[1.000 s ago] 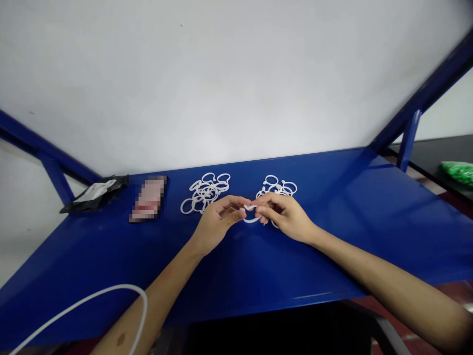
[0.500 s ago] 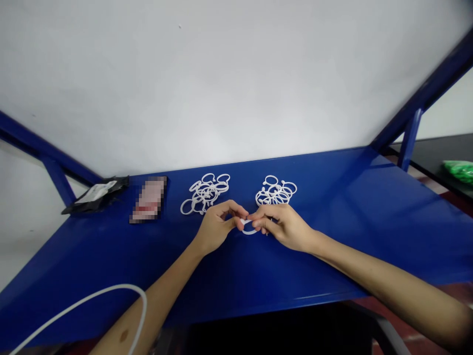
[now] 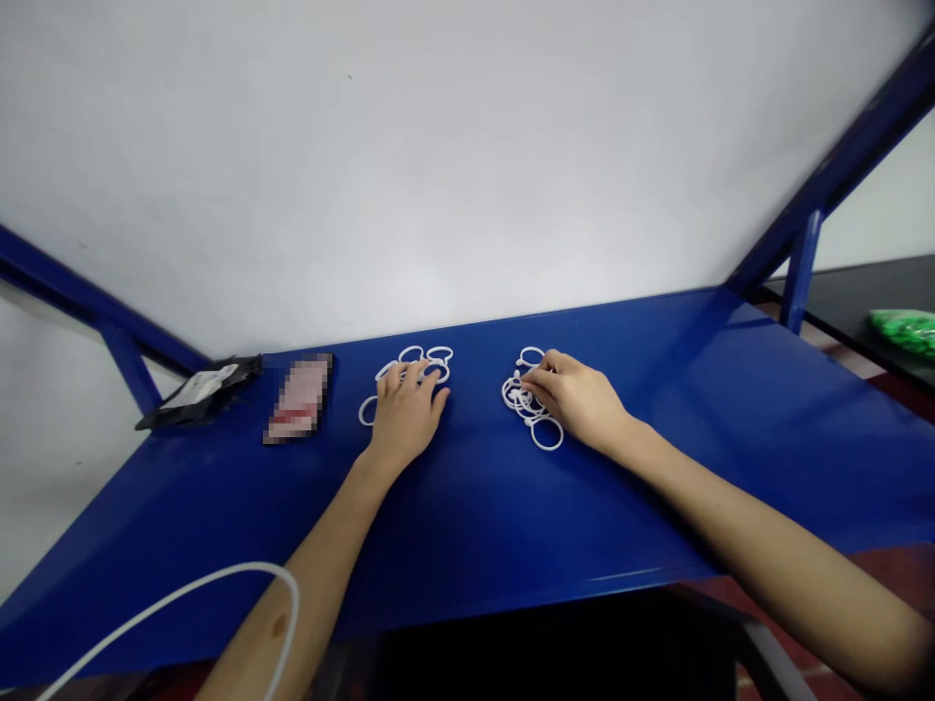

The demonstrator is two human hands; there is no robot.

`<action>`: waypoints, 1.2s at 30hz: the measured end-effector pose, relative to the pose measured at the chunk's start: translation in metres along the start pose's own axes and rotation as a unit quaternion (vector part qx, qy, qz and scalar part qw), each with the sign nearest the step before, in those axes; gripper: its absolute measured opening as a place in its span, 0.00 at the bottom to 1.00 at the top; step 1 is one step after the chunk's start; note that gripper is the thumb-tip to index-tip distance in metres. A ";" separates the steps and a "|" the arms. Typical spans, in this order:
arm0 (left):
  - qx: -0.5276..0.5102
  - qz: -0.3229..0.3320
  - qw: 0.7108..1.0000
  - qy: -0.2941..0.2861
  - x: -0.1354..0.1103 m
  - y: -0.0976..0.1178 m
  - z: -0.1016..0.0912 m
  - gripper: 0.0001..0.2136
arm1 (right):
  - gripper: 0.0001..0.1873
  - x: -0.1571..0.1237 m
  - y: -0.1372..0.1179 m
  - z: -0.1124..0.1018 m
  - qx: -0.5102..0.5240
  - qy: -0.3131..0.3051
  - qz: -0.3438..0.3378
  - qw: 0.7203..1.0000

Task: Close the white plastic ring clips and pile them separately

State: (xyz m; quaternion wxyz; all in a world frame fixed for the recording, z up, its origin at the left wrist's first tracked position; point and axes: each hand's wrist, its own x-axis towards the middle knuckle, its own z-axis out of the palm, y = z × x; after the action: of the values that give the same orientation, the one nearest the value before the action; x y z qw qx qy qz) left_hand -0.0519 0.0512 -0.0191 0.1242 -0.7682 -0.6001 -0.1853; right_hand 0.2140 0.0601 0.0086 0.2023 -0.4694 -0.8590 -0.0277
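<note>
Two piles of thin white rings with small knobbed ends lie on the blue table [image 3: 467,526]. Over the left pile of rings [image 3: 436,370] rests my left hand [image 3: 401,414], palm down with fingers spread; it covers much of that pile. My right hand [image 3: 580,394] is at the right pile of rings [image 3: 520,397], thumb and fingertips pinched together on a white ring among the others. Which part of that ring is gripped is hidden by the fingers. One white ring [image 3: 547,432] lies at the near side of the right pile, just below my right hand.
A black plastic packet with a white label [image 3: 197,389] and a blurred-out flat item [image 3: 298,399] lie at the left. A white cable [image 3: 219,572] arcs across my left forearm. Behind the table stands a white wall [image 3: 467,175]; a green bundle [image 3: 906,331] sits far right.
My hands were together at the table's middle, fingers on a white ring. They have parted: the left moved to the left pile and opened, the right moved to the right pile.
</note>
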 end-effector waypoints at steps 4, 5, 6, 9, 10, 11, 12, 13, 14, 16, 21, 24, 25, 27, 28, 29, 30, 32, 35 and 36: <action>-0.003 0.016 1.000 0.012 0.000 0.001 -0.002 0.07 | 0.13 0.001 0.003 -0.001 -0.043 0.038 -0.007 0.998; -0.013 0.018 1.000 0.018 -0.001 0.002 -0.003 0.06 | 0.15 0.001 0.002 -0.001 -0.041 0.053 -0.016 0.998; -0.027 0.020 0.999 0.025 -0.002 0.003 -0.005 0.05 | 0.16 0.000 0.000 -0.001 -0.032 0.066 -0.029 0.997; -0.096 0.029 0.994 0.043 -0.005 0.011 -0.013 0.04 | 0.19 -0.003 -0.007 -0.001 0.041 0.078 -0.087 0.992; -0.130 0.032 0.990 0.045 -0.007 0.015 -0.017 0.03 | 0.19 -0.004 -0.011 0.000 0.078 0.071 -0.108 0.989; -0.168 0.036 0.984 0.042 -0.008 0.020 -0.021 0.03 | 0.19 -0.006 -0.015 0.001 0.118 0.061 -0.129 0.983; -0.212 0.039 0.976 0.035 -0.010 0.025 -0.025 0.04 | 0.20 -0.007 -0.020 0.001 0.160 0.051 -0.149 0.975; -0.260 0.041 0.964 0.019 -0.011 0.030 -0.030 0.05 | 0.19 -0.008 -0.023 0.001 0.199 0.044 -0.166 0.965; -0.311 0.038 0.950 -0.004 -0.012 0.034 -0.034 0.07 | 0.19 -0.009 -0.027 0.000 0.233 0.041 -0.179 0.955; -0.403 0.014 0.913 -0.064 -0.014 0.040 -0.041 0.11 | 0.16 -0.011 -0.031 -0.002 0.282 0.048 -0.193 0.939; -0.540 -0.064 0.817 -0.191 -0.016 0.041 -0.045 0.16 | 0.08 -0.013 -0.033 -0.009 0.326 0.031 -0.206 0.922; -0.588 -0.080 0.775 -0.216 -0.016 0.038 -0.042 0.19 | 0.08 -0.014 -0.034 -0.010 0.358 -0.006 -0.180 0.916; -0.601 -0.086 0.766 -0.211 -0.015 0.038 -0.041 0.21 | 0.08 -0.014 -0.034 -0.010 0.367 -0.014 -0.164 0.916; -0.637 -0.095 0.741 -0.190 -0.015 0.037 -0.038 0.23 | 0.09 -0.013 -0.035 -0.008 0.392 -0.020 -0.122 0.911; -0.661 -0.096 0.722 -0.180 -0.015 0.036 -0.037 0.22 | 0.10 -0.013 -0.036 -0.007 0.415 -0.020 -0.097 0.905; -0.684 -0.096 0.702 -0.174 -0.016 0.036 -0.037 0.22 | 0.11 -0.012 -0.036 -0.007 0.444 -0.018 -0.067 0.893; -0.702 -0.094 0.685 -0.170 -0.016 0.035 -0.036 0.21 | 0.12 -0.012 -0.037 -0.006 0.477 -0.014 -0.037 0.878; -0.717 -0.093 0.672 -0.163 -0.016 0.035 -0.037 0.23 | 0.14 -0.011 -0.038 -0.004 0.540 -0.007 0.012 0.841; -0.690 -0.097 0.705 -0.132 -0.016 0.037 -0.037 0.21 | 0.15 -0.010 -0.040 -0.003 0.600 -0.005 0.045 0.799; -0.677 -0.099 0.721 -0.113 -0.016 0.038 -0.037 0.19 | 0.16 -0.010 -0.041 -0.002 0.610 -0.009 0.049 0.791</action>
State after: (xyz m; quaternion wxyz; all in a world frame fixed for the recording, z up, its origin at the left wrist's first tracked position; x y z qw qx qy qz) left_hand -0.0236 0.0125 0.0083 -0.5163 -0.5990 -0.3976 -0.4653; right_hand 0.1860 0.0286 0.0125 0.4399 -0.2904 -0.6753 0.5159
